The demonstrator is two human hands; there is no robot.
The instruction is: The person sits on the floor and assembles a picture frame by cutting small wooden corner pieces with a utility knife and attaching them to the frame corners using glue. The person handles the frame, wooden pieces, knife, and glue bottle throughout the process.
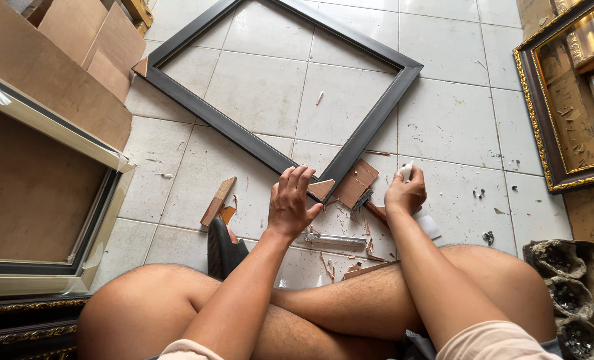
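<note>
On frame corner point(318, 179), left hand point(291, 203) presses flat.

Two hands point(290, 203), one black frame point(243, 137), one gold frame point(543, 127).

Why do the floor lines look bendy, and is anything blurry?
Head view: the wide lens curves the white tile floor lines near the edges; daylight is soft, shadows faint; the left hand, right hand and dark frame look sharp.

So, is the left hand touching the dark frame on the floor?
Touching. In the head view the left hand lies flat over the near corner of the dark frame, with its fingers resting on the moulding and no gap visible.
</note>
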